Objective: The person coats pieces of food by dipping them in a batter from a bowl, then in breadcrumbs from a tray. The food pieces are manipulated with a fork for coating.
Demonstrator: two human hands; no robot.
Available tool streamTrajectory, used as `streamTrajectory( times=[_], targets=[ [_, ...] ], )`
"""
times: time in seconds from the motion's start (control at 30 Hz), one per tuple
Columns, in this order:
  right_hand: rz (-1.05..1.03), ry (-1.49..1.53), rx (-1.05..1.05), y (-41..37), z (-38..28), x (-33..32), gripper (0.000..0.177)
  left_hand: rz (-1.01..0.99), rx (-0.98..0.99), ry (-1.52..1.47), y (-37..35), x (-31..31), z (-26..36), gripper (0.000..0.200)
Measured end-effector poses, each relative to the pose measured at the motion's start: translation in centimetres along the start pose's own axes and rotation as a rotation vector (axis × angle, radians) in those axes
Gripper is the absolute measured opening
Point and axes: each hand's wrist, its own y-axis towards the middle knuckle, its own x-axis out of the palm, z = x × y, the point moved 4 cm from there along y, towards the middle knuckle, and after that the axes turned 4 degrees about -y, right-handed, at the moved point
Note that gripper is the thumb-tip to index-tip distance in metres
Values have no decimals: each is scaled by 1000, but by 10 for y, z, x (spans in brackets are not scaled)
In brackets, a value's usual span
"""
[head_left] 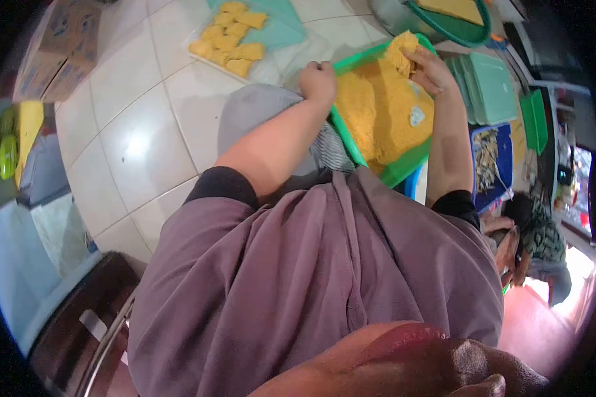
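A green tray (341,129) full of yellow-orange crumbs (384,112) stands in front of me to the right. My right hand (432,71) is at its far end, fingers closed on a crumb-coated yellow piece (402,53). Curled at the tray's left rim is my left hand (318,83); whatever its fingers hold, if anything, is hidden. A small pale object (416,117) lies on the crumbs. Beyond my left hand, several coated yellow pieces (235,41) rest on a clear plastic sheet or tray on the floor.
Stacked pale green lids or boxes (487,89) and a blue crate (493,169) stand at right. A large basin (437,30) sits at the back. Cardboard boxes (59,49) are at far left on the tiled floor (136,132). Another person (540,238) is at right.
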Motion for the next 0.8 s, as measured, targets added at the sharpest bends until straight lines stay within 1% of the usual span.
streamTrajectory(
  times=[0.03, 0.07, 0.1, 0.17, 0.23, 0.3, 0.37, 0.43, 0.47, 0.57, 0.63, 0.7, 0.8],
  targets=[
    [-55, -40, -12, 6, -17, 18, 26, -1, -21, -12, 0, 0, 0, 35],
    [-6, -179, 2, 25, -23, 24, 27, -7, -40, -26, -1, 0, 1, 35],
    [-32, -261, -4, 43, -30, 38, 29, -16, -57, -41, -2, 0, 1, 34],
    [-79, -425, -21, 81, -38, 76, 31, -2, -49, -63, -4, -1, 3, 32],
    [-143, -591, 8, 114, -38, 116, 34, 20, -41, -64, -5, -3, 6, 31],
    [-252, -746, 58, 155, -24, 143, 33, 48, -34, -45, -9, -8, 13, 29],
    [-301, -1032, -21, 206, -1, 162, 36, 75, -37, -89, -8, -6, 12, 28],
    [-345, -1306, -35, 238, 17, 185, 40, 77, -27, -99, -7, -2, 5, 28],
    [-364, -1443, -45, 250, 22, 196, 41, 32, -59, -107, -10, -11, 15, 27],
    [-451, -1627, -85, 265, 31, 225, 47, -12, -59, -158, -10, -9, 11, 28],
    [-513, -1589, -89, 273, 37, 238, 48, -29, -111, -212, -8, -3, 4, 28],
    [-545, -1572, -118, 274, 41, 249, 50, -52, -143, -244, -10, -8, 12, 29],
    [-522, -1578, -181, 265, 40, 256, 53, -117, -94, -201, -8, -3, 8, 30]
  ],
)
